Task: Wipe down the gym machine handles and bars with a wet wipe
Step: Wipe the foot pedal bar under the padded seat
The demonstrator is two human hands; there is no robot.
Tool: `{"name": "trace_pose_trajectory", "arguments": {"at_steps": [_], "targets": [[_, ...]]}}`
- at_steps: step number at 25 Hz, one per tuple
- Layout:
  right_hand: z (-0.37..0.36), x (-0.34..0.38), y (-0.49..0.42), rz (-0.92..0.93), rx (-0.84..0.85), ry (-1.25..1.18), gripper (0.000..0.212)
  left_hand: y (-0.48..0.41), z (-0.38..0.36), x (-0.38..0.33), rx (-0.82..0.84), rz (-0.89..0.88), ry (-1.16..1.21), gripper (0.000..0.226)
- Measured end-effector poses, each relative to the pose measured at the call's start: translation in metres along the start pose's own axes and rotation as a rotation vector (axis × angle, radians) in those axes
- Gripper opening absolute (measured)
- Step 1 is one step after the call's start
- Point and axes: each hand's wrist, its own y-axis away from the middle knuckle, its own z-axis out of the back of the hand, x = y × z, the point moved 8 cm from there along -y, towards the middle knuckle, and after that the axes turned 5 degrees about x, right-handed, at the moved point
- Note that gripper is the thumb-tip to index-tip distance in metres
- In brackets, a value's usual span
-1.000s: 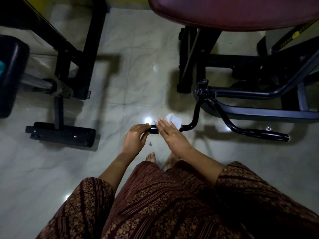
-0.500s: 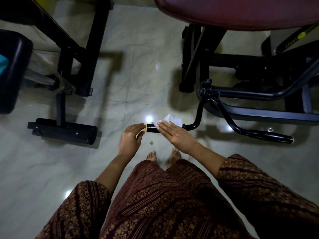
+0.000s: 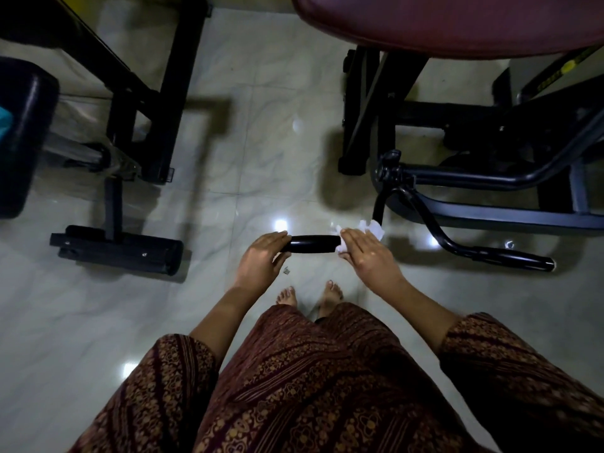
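A black handle grip (image 3: 313,244) sticks out leftward from a curved black bar (image 3: 378,207) of the gym machine at the right. My left hand (image 3: 261,259) grips the free left end of the grip. My right hand (image 3: 367,256) wraps a white wet wipe (image 3: 372,228) round the handle at its right end, near the bend. The wipe bunches out above and below my fingers. A second, longer handle (image 3: 490,255) of the same machine lies further right, untouched.
A dark red padded seat (image 3: 457,21) overhangs the machine at the top right. Another black machine frame (image 3: 143,103) with a foot bar (image 3: 117,251) and a black pad (image 3: 23,138) stands at the left. Glossy tiled floor (image 3: 255,132) lies between them. My bare feet (image 3: 307,295) are just below the handle.
My right hand has slid the wipe rightward along the grip toward the bend, uncovering the black grip. My left hand stays on the grip's left end.
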Motion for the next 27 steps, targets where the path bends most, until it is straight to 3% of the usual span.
{"name": "trace_pose_trajectory", "arguments": {"at_steps": [2,4,6,10,14,18,20,22,24,27], "targets": [[-0.002,0.007,-0.010,-0.041,0.056,0.020,0.039,0.000,-0.002,-0.001,0.013,0.000,0.001,0.035],[-0.015,0.025,-0.028,-0.112,0.208,-0.113,0.045,0.000,0.000,0.000,0.005,-0.001,0.016,0.034],[-0.025,0.050,-0.045,-0.141,0.298,-0.233,0.035,-0.001,0.002,-0.002,0.008,-0.014,0.020,0.032],[-0.021,0.051,-0.053,-0.143,0.286,-0.298,0.024,-0.003,0.006,-0.009,0.006,-0.048,0.008,0.028],[0.003,-0.001,-0.014,-0.304,0.195,-0.028,0.012,-0.005,0.005,-0.008,-0.014,-0.041,-0.032,0.026],[-0.018,0.009,-0.023,-0.346,0.384,-0.099,0.059,-0.006,0.002,-0.008,-0.006,-0.017,-0.023,0.026],[-0.029,0.028,-0.036,-0.322,0.491,-0.176,0.058,-0.006,0.002,-0.008,0.001,-0.013,-0.004,0.026],[-0.029,0.048,-0.043,-0.238,0.441,-0.248,0.038,-0.007,0.003,-0.010,0.002,-0.022,0.025,0.025],[-0.022,0.054,-0.041,-0.155,0.341,-0.302,0.034,-0.006,0.003,-0.010,0.009,-0.020,0.035,0.026],[-0.009,0.019,-0.019,-0.232,0.246,-0.246,0.031,-0.004,0.002,-0.007,0.022,-0.009,0.017,0.031]]}}
